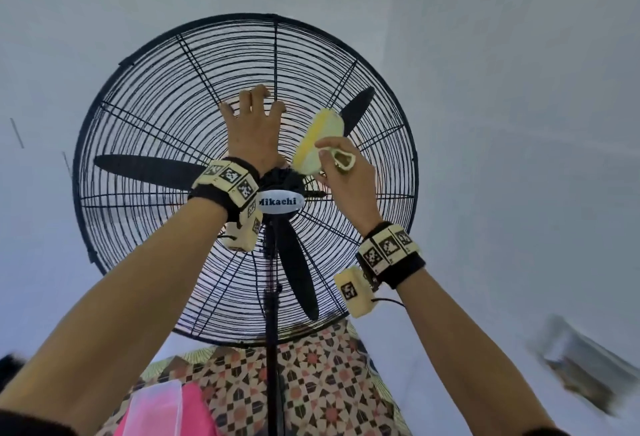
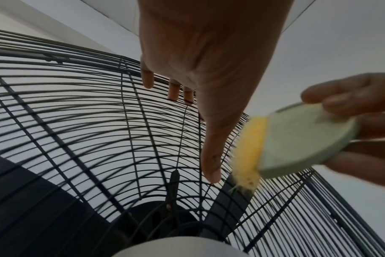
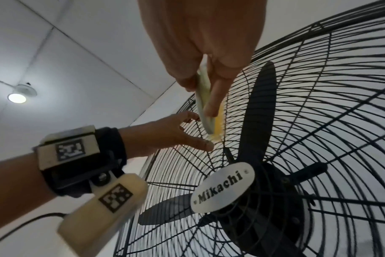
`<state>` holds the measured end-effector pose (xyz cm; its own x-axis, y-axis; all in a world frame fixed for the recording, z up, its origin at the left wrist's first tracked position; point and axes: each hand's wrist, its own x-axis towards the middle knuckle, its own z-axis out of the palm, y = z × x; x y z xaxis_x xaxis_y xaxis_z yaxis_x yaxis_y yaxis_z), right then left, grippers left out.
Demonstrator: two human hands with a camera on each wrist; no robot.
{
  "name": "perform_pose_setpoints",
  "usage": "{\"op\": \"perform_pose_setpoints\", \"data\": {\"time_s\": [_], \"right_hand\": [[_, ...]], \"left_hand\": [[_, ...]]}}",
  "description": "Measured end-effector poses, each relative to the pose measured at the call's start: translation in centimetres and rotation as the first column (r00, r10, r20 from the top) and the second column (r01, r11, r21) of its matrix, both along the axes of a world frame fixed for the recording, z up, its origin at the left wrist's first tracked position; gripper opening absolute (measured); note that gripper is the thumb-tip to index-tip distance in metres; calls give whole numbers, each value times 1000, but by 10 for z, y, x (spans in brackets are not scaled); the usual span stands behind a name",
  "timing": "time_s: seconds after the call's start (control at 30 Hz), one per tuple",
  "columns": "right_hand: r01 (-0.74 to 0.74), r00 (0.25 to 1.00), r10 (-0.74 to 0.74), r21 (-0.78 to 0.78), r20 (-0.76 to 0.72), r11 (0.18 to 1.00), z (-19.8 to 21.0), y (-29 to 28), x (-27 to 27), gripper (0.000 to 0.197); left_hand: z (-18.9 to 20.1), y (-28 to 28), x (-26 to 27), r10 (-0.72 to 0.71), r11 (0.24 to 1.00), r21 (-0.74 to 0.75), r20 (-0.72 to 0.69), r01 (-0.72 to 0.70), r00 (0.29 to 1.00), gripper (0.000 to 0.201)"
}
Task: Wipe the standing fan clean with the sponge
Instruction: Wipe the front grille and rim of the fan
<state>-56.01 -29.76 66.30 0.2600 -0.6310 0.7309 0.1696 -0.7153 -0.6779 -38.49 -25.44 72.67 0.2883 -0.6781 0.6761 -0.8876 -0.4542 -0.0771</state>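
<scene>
A black standing fan with a wire grille (image 1: 156, 117), black blades and a white "Mikachi" badge (image 1: 281, 201) fills the head view. My left hand (image 1: 254, 110) reaches up above the hub, and its fingers (image 2: 174, 92) hook through the grille wires. My right hand (image 1: 334, 163) grips a pale green sponge (image 1: 320, 137) with a yellow scrubbing side. The sponge's yellow side (image 2: 251, 144) touches the grille just right of the left thumb. In the right wrist view the sponge (image 3: 205, 106) sits pinched between thumb and fingers, beside the left hand (image 3: 165, 133).
The fan's black pole (image 1: 273, 349) runs down over a patterned cloth (image 1: 322, 376), with a pink item (image 1: 162, 408) at the lower left. A blurred grey object (image 1: 581, 363) lies at the right. A ceiling light (image 3: 16, 97) glows overhead. White walls surround the fan.
</scene>
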Motion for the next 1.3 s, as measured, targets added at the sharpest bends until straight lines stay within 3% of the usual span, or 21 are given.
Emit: {"op": "perform_pose_setpoints", "data": {"time_s": [0.13,0.23,0.37,0.53,0.6,0.77,0.83,0.97,1.1,1.2,1.3], "right_hand": [[89,987,-113,208,110,974,-13,-7,-2,17],[193,970,-215,180,110,965,-13,-7,-1,17],[86,989,-101,129,110,988,0,-2,12,17],[355,917,-376,160,135,921,-6,-14,8,15],[318,930,-340,158,140,935,-7,-13,4,17],[146,974,-167,140,151,979,4,-13,5,50],[118,971,-149,172,184,978,11,-13,7,51],[63,962,-122,235,243,970,15,-19,16,50],[86,946,-172,300,274,950,9,-29,21,50],[218,890,-344,386,298,897,-1,-35,16,50],[277,871,-402,393,283,877,5,-35,10,43]], "left_hand": [[5,1,3,-17,999,37,-64,19,998,107],[7,0,-1,7,998,55,-55,-4,998,110],[5,-5,-5,11,999,43,-32,-9,999,109],[5,-3,-1,43,997,71,-18,-41,999,112],[7,-4,-4,40,995,86,27,-42,999,115],[11,-1,-2,-23,997,73,195,9,980,107],[21,-5,1,-85,996,32,232,80,969,97],[50,-25,11,-178,981,126,319,144,931,89],[59,-45,16,-197,977,146,322,157,926,85],[62,-51,12,-176,980,144,304,137,936,95],[64,-54,8,-183,978,148,297,144,937,105]]}}
